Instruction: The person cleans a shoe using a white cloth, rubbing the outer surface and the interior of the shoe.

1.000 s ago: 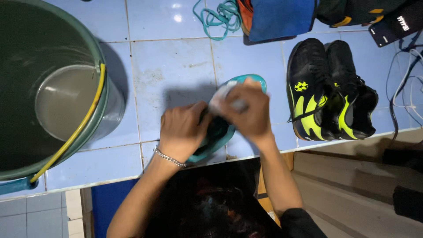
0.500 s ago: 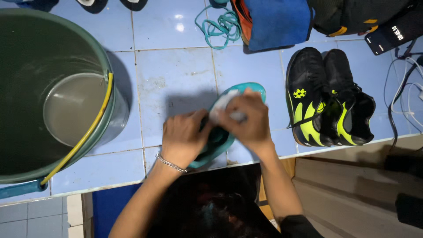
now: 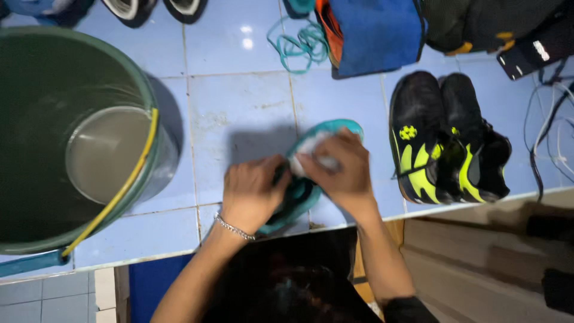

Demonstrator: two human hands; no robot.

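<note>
Teal shoe (image 3: 335, 128) lying slantwise on the blue tiled bench (image 3: 239, 113), toe toward the far side, heel end close to the near bench edge. Left hand (image 3: 252, 190) clamped over the shoe's rear half, fingers curled shut around it, thin metal chain bracelet (image 3: 234, 228) at the wrist. Right hand (image 3: 339, 172) pressed on the forward half, fingers closed on a small whitish cloth (image 3: 311, 146) held against the upper. Shoe surface smooth, slightly glossy; cloth soft and crumpled. Tiles glossy, pale blue, grimy in patches, grout lines dark. Big round green plastic bucket (image 3: 149, 101) at the left, murky grey water inside, yellow handle (image 3: 122, 188) lying across the rim; wall of the bucket well apart from the left hand. Pair of black shoes with neon yellow-green panels (image 3: 445, 140) just right of the right hand, side by side, near the bench edge. Loose teal laces (image 3: 299, 42) coiled on the far tiles beside a folded blue fabric item (image 3: 376, 30). White and dark cables (image 3: 553, 125) trailing at the far right. Open tile between bucket and teal shoe and beyond its toe; near edge tight, drop-off right under the wrists.
</note>
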